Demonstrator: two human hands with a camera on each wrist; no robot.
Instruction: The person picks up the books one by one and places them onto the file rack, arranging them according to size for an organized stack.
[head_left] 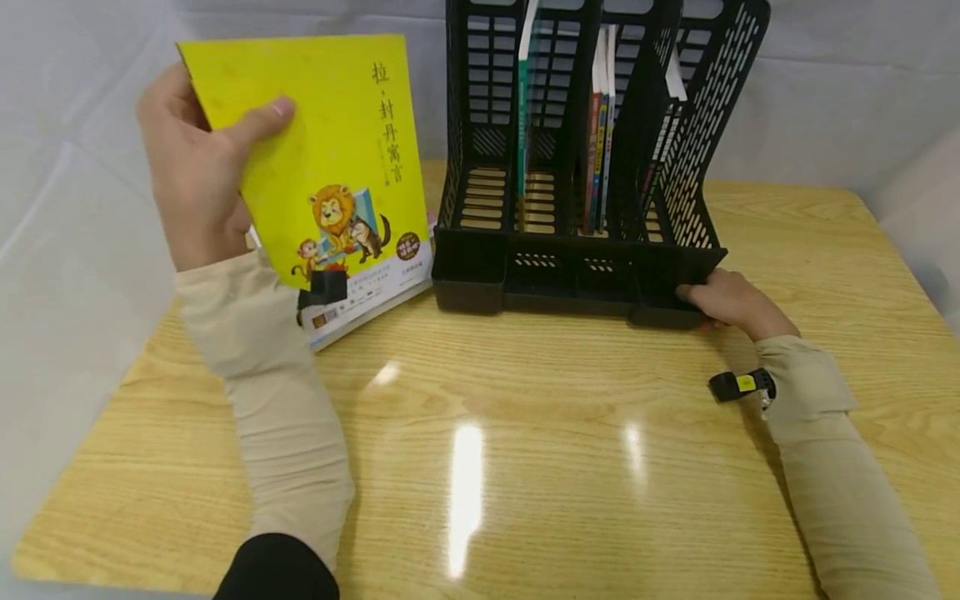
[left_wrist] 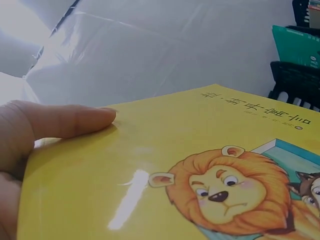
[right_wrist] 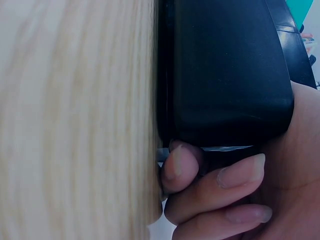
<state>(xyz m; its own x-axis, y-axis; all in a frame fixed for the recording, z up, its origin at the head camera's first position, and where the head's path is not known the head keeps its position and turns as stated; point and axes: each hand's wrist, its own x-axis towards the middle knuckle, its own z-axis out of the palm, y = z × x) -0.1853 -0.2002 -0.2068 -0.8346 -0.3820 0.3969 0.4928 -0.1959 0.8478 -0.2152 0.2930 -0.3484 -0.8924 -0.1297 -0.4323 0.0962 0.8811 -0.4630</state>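
Head view, ten o'clock: holds up a bright yellow, rectangular, lion-illustrated paper book in the left hand, pinched with the thumb across the cover and the other fingers mostly hidden behind. At three o'clock, grips the front corner of a black, slotted plastic file rack with the right hand, fingers curled round the edge. At one o'clock inside the rack, thin upright books with coloured spines. Seemingly at the step of shelving the yellow book, not yet in the rack; next, probably calls for swinging it towards one o'clock, turning it edge-on and lowering it in.
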